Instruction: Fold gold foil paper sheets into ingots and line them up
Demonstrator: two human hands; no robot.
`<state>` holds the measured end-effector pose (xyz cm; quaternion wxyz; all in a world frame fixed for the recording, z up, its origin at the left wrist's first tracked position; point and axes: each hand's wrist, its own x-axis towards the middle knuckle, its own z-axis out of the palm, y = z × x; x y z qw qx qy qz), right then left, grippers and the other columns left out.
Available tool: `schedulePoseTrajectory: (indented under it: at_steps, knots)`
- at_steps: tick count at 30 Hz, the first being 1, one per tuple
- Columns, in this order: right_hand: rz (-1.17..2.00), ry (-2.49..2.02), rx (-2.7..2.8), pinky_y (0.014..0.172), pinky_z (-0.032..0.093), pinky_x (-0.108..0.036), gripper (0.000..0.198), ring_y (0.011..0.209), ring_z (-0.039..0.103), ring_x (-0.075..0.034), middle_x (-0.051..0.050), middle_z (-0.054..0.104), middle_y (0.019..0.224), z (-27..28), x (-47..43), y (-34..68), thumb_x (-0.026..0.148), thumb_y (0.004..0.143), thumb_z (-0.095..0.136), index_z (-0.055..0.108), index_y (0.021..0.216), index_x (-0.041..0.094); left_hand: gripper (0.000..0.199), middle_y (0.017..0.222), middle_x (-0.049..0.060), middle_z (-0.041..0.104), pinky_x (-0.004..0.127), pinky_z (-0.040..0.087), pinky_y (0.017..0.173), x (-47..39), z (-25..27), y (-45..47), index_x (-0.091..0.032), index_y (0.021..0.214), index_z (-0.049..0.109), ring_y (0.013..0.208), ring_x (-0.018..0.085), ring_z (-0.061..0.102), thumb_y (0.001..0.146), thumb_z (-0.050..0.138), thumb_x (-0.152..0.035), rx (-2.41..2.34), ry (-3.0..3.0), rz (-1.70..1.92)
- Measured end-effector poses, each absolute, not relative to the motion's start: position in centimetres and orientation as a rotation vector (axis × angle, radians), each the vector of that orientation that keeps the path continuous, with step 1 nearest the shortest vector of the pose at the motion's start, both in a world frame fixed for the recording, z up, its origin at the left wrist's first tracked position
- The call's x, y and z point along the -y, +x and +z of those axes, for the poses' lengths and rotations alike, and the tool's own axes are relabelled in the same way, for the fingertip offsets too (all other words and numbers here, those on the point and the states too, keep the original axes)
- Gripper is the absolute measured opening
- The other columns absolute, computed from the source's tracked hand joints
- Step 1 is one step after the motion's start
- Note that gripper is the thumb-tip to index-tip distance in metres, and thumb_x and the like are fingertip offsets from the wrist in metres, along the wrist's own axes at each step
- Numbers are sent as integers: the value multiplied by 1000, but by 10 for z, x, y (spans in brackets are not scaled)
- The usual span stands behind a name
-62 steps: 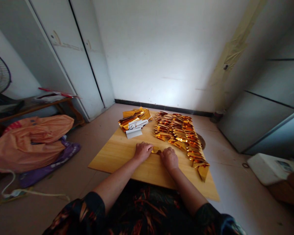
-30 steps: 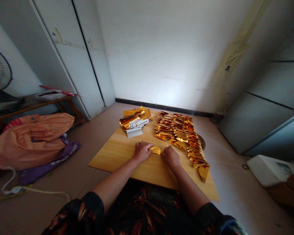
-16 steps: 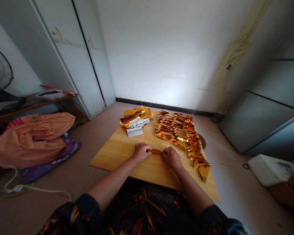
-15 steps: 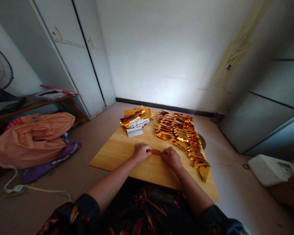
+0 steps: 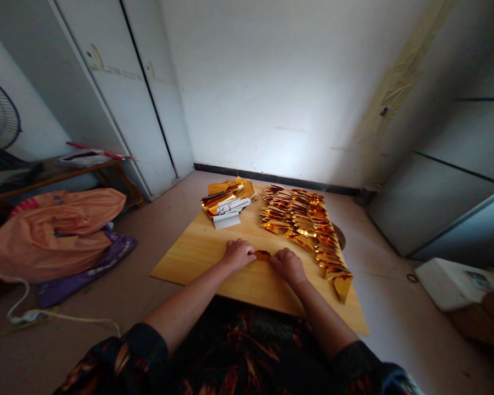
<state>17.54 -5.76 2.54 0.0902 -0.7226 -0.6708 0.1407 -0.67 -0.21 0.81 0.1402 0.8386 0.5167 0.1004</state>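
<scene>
Pinched narrowly by the bare left hand (image 5: pixel 239 254), the left end of a small, folded, shiny orange-gold foil strip (image 5: pixel 263 255) is held at the middle of the pale wooden desk (image 5: pixel 193 255); its right end is pinched by the bare right hand (image 5: pixel 287 264). Both ends should be pressed evenly, for straight creases.

I face a scuffed white wall (image 5: pixel 247 82), brightest across its middle, with a black skirting (image 5: pixel 271 178) along its foot. On my left stand a tall pale cabinet (image 5: pixel 107 99) and a low wooden stand (image 5: pixel 124 181); on my right, yellowish tape (image 5: pixel 395 85) and a grey unit (image 5: pixel 444 192). The tiled floor (image 5: pixel 164 211) looks dull pink.
</scene>
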Motion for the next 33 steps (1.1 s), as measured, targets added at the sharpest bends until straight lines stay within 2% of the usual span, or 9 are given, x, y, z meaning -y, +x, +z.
schedulePoseTrajectory:
  at_steps: [9,17,20,24,27,33]
  knots:
    - [278,-2287,1965,70,38,-25,30,91,60,-19,-10,64,97,25,58,164,36,93,46,68,89,16,16,88,2,72,34,35,81,8,15,0,-25,76,72,93,22,57,81,61,-35,-1580,2383,285]
    - [164,-2219,1969,69,35,-24,25,91,58,-17,-8,62,97,17,64,162,34,94,46,64,91,17,12,85,1,72,35,35,81,9,15,3,-26,75,72,93,23,58,79,62,-33,-1655,2312,268]
    - [144,-2206,1964,68,33,-25,24,91,57,-17,-7,61,97,15,65,162,33,95,46,63,91,17,9,85,0,72,35,35,83,8,14,3,-27,80,71,93,22,59,77,63,-32,-1666,2265,307]
    - [157,-2199,1938,69,32,-25,23,91,56,-16,-6,60,97,14,66,162,34,94,47,62,90,18,18,86,-3,71,35,34,86,8,14,3,-30,93,69,92,20,59,75,65,-30,-1663,2205,365]
    - [198,-2187,1915,69,31,-25,19,91,56,-16,-5,60,97,15,66,162,32,93,48,61,90,19,22,86,-4,71,35,33,88,8,14,3,-32,95,68,93,20,60,74,66,-28,-1672,2163,372]
    - [203,-2146,1859,68,28,-25,12,89,54,-15,-4,60,95,11,66,162,27,91,49,59,93,19,24,86,-4,70,39,30,89,12,12,4,-34,100,63,94,21,58,79,59,-22,-1658,2230,383]
